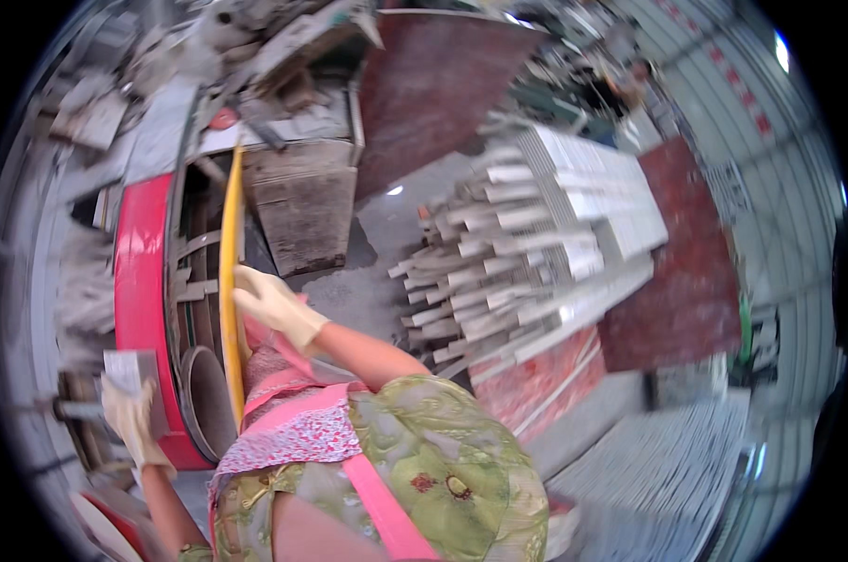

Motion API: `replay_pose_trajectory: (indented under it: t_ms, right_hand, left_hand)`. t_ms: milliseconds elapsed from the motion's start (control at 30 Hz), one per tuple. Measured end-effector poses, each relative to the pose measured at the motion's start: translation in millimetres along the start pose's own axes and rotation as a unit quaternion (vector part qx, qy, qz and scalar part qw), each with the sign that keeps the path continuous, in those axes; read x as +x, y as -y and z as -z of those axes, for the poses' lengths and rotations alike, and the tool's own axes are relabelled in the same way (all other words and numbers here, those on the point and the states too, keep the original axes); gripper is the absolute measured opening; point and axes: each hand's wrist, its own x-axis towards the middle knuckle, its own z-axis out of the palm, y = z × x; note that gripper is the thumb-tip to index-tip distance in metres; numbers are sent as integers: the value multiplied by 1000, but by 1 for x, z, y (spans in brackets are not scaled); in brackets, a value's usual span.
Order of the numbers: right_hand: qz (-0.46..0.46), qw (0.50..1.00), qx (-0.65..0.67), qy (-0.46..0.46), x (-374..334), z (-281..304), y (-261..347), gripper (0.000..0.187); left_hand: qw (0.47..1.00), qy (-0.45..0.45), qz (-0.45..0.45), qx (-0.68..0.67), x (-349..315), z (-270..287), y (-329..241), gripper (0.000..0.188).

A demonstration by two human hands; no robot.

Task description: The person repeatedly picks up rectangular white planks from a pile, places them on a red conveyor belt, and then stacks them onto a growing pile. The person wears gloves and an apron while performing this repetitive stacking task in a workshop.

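Observation:
My left hand (129, 423), in a cream glove, is closed on a small pale grey block (132, 369) at the outer side of the red machine panel (141, 281). My right hand (282, 309), gloved alike, is at the long yellow rail (229, 244) that runs along the machine's near side. Its fingers curl against the rail, and blur hides the tips. Between the red panel and the rail lies the machine's open inside, with a round pale drum-like part (207, 398) at its lower end. A pink apron (297, 426) hangs close to the rail.
Right of me stands a large stack of pale stone strips (518, 253), their ends jutting toward me. Beyond the machine is a dusty box-like stand (302, 201). Dark red sheets (672, 272) lie around the stack. Thin grey slabs (649, 478) are piled at lower right.

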Motion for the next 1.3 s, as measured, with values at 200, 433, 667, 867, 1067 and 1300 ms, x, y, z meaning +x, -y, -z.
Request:
replay_pose_trajectory:
  t_ms: [200,433,667,867,1067,1300]
  right_hand:
    - [-292,911,-183,-228,-196,105,-141,44]
    - [-572,687,-99,-437,-434,136,-204,39]
    - [-508,736,-25,-447,-482,144,-191,47]
    - [-411,737,42,-534,-566,167,-207,50]
    - [-416,568,141,-696,-646,87,-235,26]
    - [-512,424,278,-693,-607,62,-140,18]
  left_hand:
    - [977,54,-63,-198,-16,14,29,69]
    - [893,182,-31,-410,-67,47,-66,74]
    - [872,254,-243,-340,-140,30,-215,81]
    - [794,290,-492,-209,-224,12,-363,88]
    - [653,199,-720,-127,-303,19,-534,99]
    - [444,172,-876,-77,-392,3,-752,105]
